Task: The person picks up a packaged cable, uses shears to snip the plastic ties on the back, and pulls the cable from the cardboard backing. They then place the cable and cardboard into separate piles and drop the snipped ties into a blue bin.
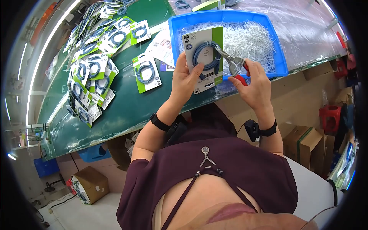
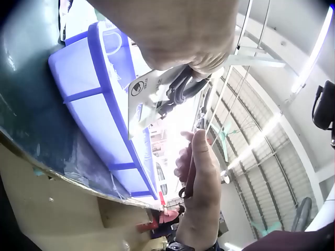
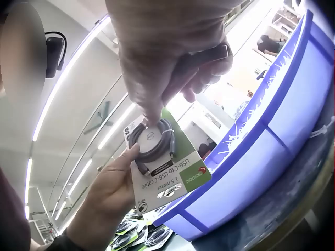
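My left hand (image 1: 182, 81) holds a white and green cardboard card (image 1: 218, 36) upright over the table's front edge, thumb on its face. A blue-grey USB-C cable (image 1: 196, 53) lies coiled on the card, tied with clear bands; its print reads 1.5 meter in the right wrist view. My right hand (image 1: 256, 87) grips red-handled cutting pliers (image 1: 232, 65), whose jaws reach the upper right of the coil. In the right wrist view that hand (image 3: 172, 57) hides most of the tool. The left wrist view shows the card (image 2: 137, 107) edge-on beneath my left hand (image 2: 172, 31).
A blue bin (image 1: 283, 63) of clipped clear plastic strips (image 1: 251, 42) stands just behind the card. One carded cable (image 1: 146, 73) lies on the green table (image 1: 126, 103), with a large heap of carded cables (image 1: 92, 71) farther left. Cardboard boxes (image 1: 306, 140) stand below at right.
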